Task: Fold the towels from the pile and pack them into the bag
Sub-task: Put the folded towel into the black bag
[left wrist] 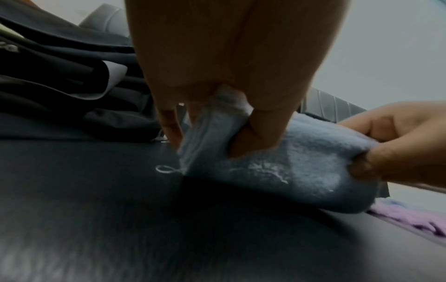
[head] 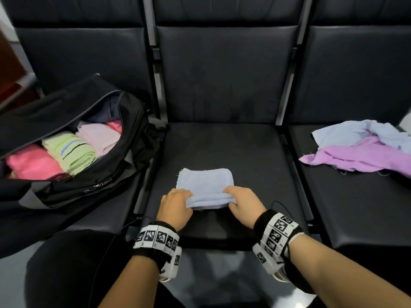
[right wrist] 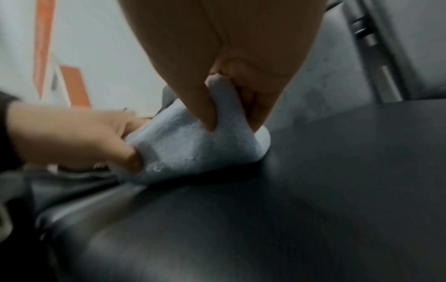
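A folded pale blue towel [head: 205, 182] lies on the middle black seat [head: 255, 152]. My left hand [head: 178, 202] pinches its near left corner and my right hand [head: 241, 201] pinches its near right corner, lifting the near edge. In the left wrist view the thumb and fingers of my left hand [left wrist: 224, 118] clamp the blue towel [left wrist: 277, 171]. In the right wrist view my right hand [right wrist: 226, 106] grips the same towel [right wrist: 193, 148]. The open black bag [head: 93, 174] sits on the left seat with pink, green and pale pink folded towels [head: 71, 152] inside. The unfolded pile [head: 364, 147] of blue and purple towels lies on the right seat.
Dark seat backs [head: 222, 74] rise behind the seats, with metal frame bars [head: 158, 85] between them. My dark-clothed knee [head: 73, 267] is at the lower left, below the bag. The bag's flap [head: 44, 112] stands open toward the back left.
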